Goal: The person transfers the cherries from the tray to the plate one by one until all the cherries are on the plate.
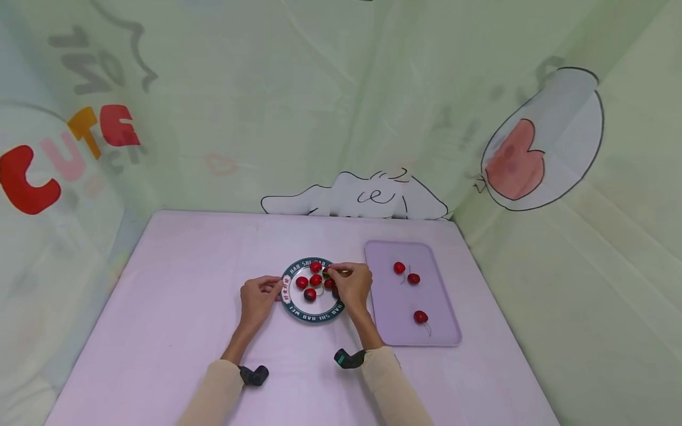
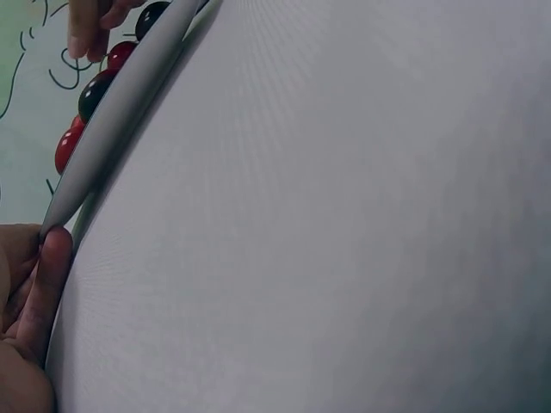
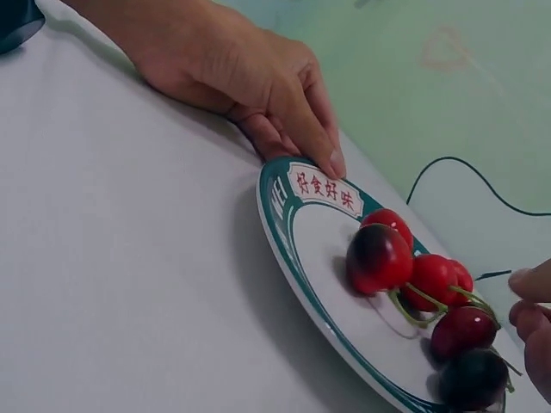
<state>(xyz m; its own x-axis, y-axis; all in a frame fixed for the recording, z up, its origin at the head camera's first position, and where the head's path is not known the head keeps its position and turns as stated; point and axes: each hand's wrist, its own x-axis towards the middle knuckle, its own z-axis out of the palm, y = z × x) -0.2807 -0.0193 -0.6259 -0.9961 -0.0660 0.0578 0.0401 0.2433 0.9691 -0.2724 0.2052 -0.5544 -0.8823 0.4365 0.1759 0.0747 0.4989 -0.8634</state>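
Observation:
A round white plate (image 1: 321,309) with a dark green lettered rim bears several red and dark red cherries (image 1: 315,280) with green stems. My left hand (image 1: 258,300) pinches the plate's left rim between thumb and fingers, beside the red-lettered label; the left wrist view shows a finger under the edge. Over the plate's right side is my right hand (image 1: 353,285), its bent fingertips close above the cherries there. In the right wrist view, thumb and finger (image 3: 532,282) stand slightly apart near the stems, with no cherry visible between them. The right hand partly hides the cherries in the head view.
Right of the plate lies a light purple rectangular tray (image 1: 394,331) with three stemmed cherries: two towards the back (image 1: 399,268) and one nearer the front (image 1: 420,317). A pale pink cloth covers the table (image 1: 176,307). Printed curtains (image 1: 240,118) close off its back and sides.

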